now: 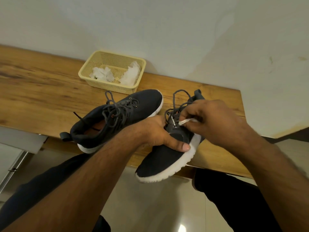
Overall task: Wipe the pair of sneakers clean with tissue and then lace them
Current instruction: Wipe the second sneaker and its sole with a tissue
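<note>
Two dark sneakers with white soles are on a wooden table (41, 91). The left sneaker (123, 114) lies on the table with its toe toward the wall, its grey laces loose. The right sneaker (167, 158) has its toe sticking out over the table's front edge. My left hand (158, 133) grips this sneaker across its upper, thumb on the side by the sole. My right hand (212, 119) pinches a piece of white tissue (185, 121) against the lace area of the same sneaker.
A cream plastic basket (93, 68) with crumpled white tissues (130, 74) stands at the back of the table against the wall. My dark-trousered legs are below the table edge, over a pale tiled floor.
</note>
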